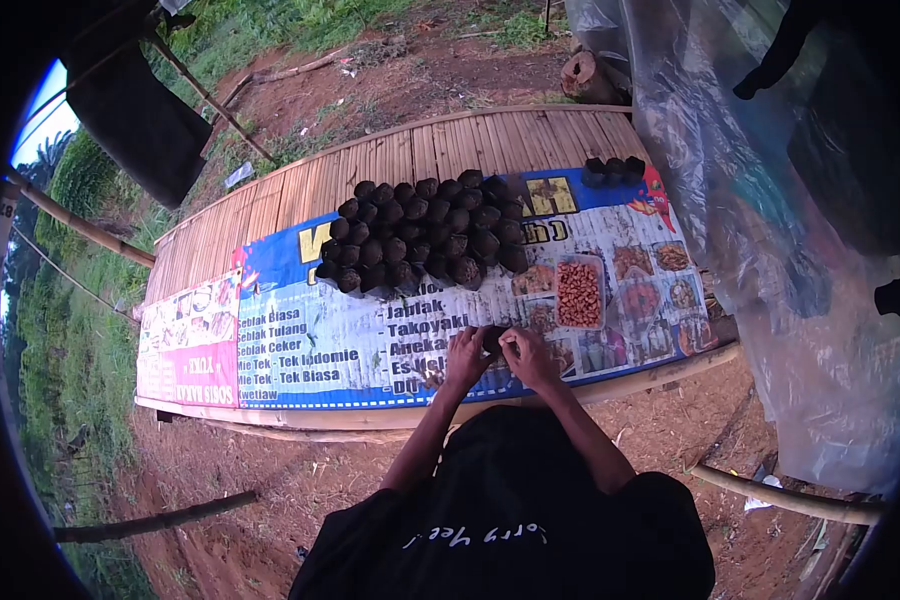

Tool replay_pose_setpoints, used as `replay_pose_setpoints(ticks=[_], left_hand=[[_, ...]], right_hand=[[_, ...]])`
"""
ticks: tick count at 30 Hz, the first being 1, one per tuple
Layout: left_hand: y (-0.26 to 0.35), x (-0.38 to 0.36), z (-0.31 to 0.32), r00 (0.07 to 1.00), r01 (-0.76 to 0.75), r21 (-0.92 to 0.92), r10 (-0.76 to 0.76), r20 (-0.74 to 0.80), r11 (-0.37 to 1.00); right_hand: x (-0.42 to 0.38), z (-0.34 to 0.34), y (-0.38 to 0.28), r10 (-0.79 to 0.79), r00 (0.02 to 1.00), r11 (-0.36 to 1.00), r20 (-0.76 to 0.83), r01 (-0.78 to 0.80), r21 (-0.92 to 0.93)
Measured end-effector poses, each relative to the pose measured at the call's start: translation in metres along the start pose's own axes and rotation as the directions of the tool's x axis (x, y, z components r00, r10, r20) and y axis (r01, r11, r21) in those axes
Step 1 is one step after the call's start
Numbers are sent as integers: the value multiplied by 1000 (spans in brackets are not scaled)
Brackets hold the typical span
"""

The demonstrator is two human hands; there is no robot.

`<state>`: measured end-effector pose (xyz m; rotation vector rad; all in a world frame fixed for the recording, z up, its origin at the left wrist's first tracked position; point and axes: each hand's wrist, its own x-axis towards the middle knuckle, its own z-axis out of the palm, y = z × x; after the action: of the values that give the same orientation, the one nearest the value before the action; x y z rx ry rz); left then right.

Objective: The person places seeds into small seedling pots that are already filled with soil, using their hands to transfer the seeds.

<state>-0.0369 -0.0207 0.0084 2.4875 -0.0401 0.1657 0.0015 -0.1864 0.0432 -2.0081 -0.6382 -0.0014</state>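
Note:
My left hand (466,358) is at the front edge of the banner-covered table, its fingers wrapped round the side of a small black pot (492,341). Close on its right, my right hand (526,357) has its fingertips pinched together at the pot's rim; anything between them is too small to make out. Just beyond my right hand stands a clear plastic tub (580,291) of reddish-brown seeds or nuts. Many dark pots (420,235) filled with dark material stand packed together behind my hands.
Several more dark pots (613,171) stand at the table's back right. A printed banner (300,345) covers much of the bamboo table (390,150). Clear plastic sheeting (715,200) hangs on the right, and a dark cloth (135,115) hangs at upper left.

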Motion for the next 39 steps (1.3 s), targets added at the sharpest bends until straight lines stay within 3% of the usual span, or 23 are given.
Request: replay_pose_setpoints(ticks=[6,9,12,16,21,25,28,33,39], left_hand=[[2,-1,0,1000,-7,13,7,-5,1000],[0,-2,0,1000,-1,14,1,3,1000],[-1,-2,2,1000,12,53,-13,26,999],[-2,-2,2,998,17,38,-19,52,999],[-1,1,-3,998,-42,-56,45,48,998],[-3,4,-6,995,-64,-108,72,64,992],[-1,6,-5,995,-68,-148,78,63,987],[-2,6,-3,994,-51,-149,64,83,988],[-3,4,-4,994,-83,-146,93,60,986]], right_hand=[[4,-3,-7,32,989,999,-146,-31,9],[0,-5,-9,23,999,994,-48,-28,-103],[3,-9,-10,-1,998,990,-59,-8,-139],[4,-11,-16,69,997,996,-28,-70,-56],[10,-12,-4,-37,998,980,-56,26,-197],[9,-9,-5,1,999,990,-53,-8,-138],[15,-14,-3,-48,998,971,-31,39,-235],[15,-11,-5,-54,998,989,-21,50,-137],[17,-15,0,-62,997,974,-43,51,-219]])
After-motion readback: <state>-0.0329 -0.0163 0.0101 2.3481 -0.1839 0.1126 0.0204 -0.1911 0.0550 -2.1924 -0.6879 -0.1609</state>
